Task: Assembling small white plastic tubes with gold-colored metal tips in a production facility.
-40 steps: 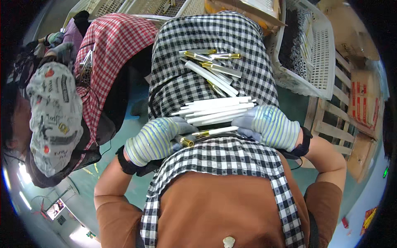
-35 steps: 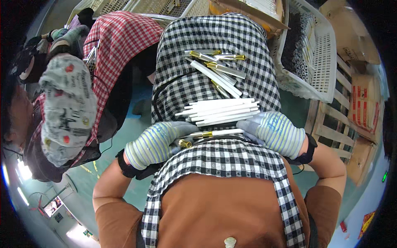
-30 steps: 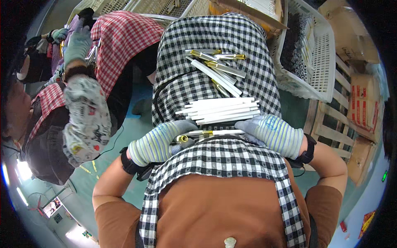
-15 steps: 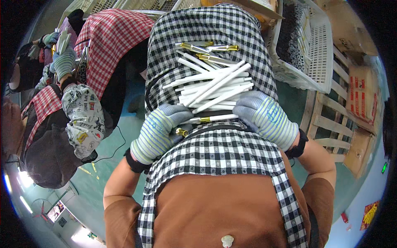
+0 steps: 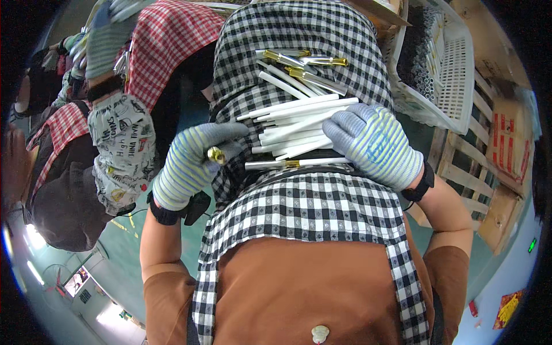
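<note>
A black-and-white checked apron (image 5: 299, 201) covers my lap, and a bundle of white tubes (image 5: 287, 123) lies across it. My right hand (image 5: 374, 144), in a grey striped glove, curls over the bundle's right ends. Between the fingers of my left hand (image 5: 187, 167), gloved the same, is a small gold-capped piece (image 5: 217, 154) just left of the bundle. One silver-and-white tube with a gold band (image 5: 293, 164) lies nearest me between both hands. Several gold-tipped tubes (image 5: 305, 63) lie farther up the apron.
A white plastic basket (image 5: 454, 86) with dark tubes stands at the right, over a wooden pallet (image 5: 460, 172) and cardboard boxes (image 5: 509, 144). At the left sits a co-worker in a red checked apron (image 5: 167, 40), with a patterned sleeve (image 5: 121, 144) close to my left hand.
Both my hands have moved up the apron and closed in on the white tubes, which now fan out at an angle. The co-worker's arm has swung up and forward.
</note>
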Motion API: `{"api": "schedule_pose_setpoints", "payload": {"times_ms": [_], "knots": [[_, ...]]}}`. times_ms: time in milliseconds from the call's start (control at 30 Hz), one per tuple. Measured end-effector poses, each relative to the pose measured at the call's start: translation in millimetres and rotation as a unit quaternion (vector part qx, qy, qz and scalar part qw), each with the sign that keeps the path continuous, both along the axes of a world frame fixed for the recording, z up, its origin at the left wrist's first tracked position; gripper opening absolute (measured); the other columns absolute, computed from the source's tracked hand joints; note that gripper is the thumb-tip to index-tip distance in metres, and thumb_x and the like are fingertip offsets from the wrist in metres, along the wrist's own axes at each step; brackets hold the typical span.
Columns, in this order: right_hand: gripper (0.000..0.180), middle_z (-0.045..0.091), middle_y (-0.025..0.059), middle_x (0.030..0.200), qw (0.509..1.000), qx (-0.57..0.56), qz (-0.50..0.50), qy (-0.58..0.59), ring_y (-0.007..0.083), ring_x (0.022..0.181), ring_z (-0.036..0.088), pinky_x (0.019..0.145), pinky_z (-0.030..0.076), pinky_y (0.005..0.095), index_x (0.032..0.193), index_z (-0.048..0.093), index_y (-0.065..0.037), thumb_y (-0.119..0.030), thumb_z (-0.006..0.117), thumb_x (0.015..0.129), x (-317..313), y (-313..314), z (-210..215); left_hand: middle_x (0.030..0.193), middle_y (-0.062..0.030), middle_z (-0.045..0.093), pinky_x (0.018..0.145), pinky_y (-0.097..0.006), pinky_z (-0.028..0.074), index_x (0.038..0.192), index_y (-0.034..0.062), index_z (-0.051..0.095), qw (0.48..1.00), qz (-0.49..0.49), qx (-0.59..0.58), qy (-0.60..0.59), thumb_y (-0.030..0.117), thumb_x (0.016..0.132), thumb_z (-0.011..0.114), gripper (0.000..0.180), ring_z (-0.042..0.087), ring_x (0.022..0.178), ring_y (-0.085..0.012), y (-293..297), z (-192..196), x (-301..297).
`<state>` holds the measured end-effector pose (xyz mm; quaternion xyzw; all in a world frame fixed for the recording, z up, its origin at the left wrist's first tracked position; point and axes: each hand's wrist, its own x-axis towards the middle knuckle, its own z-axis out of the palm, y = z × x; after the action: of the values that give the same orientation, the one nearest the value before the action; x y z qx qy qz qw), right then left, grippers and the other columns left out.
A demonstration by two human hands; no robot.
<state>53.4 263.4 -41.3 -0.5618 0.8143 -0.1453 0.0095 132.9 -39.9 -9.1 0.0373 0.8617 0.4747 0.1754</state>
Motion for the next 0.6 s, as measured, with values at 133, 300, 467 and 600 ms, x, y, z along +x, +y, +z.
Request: {"api": "schedule_pose_setpoints", "payload": {"times_ms": [133,300,467,600], "knots": [[0.03,0.063,0.0107,0.094,0.999,0.016,-0.021,0.019,0.0268,0.086,0.062,0.07,0.05,0.0388,0.102,0.061,-0.003,-0.016,0.064,0.074,5,-1,-7,0.09,-0.0096,0.067,0.083,-0.032,0.048,0.112,0.0006,0.063,0.989,0.087,0.091,-0.078,0.022,0.089,0.067,0.032,0.063,0.089,-0.0194,5,0,-1],[0.025,0.064,0.0105,0.088,0.999,-0.036,-0.028,-0.011,0.029,0.076,0.062,0.064,0.049,0.0399,0.099,0.062,-0.005,-0.013,0.067,0.075,5,8,-6,0.094,-0.0127,0.065,0.084,-0.034,0.048,0.114,0.0002,0.06,0.996,-0.01,-0.026,0.088,0.035,0.093,0.058,0.041,0.064,0.089,-0.026,8,-11,-1],[0.024,0.06,0.0079,0.079,0.993,-0.113,-0.035,-0.004,0.0274,0.072,0.06,0.061,0.047,0.0393,0.098,0.061,-0.007,-0.016,0.064,0.075,10,15,13,0.101,-0.0133,0.065,0.086,-0.034,0.047,0.111,0.0027,0.062,0.989,-0.075,-0.096,0.084,0.029,0.097,0.049,0.032,0.062,0.093,-0.0263,10,-16,13],[0.019,0.061,0.0043,0.089,0.996,-0.078,-0.008,-0.032,0.0275,0.083,0.06,0.077,0.047,0.041,0.092,0.065,-0.011,-0.02,0.069,0.075,13,12,10,0.114,-0.0119,0.06,0.103,-0.04,0.034,0.119,0.0088,0.063,0.975,-0.154,-0.15,0.053,0.027,0.09,0.061,0.035,0.05,0.114,-0.0289,24,-23,13]]}}
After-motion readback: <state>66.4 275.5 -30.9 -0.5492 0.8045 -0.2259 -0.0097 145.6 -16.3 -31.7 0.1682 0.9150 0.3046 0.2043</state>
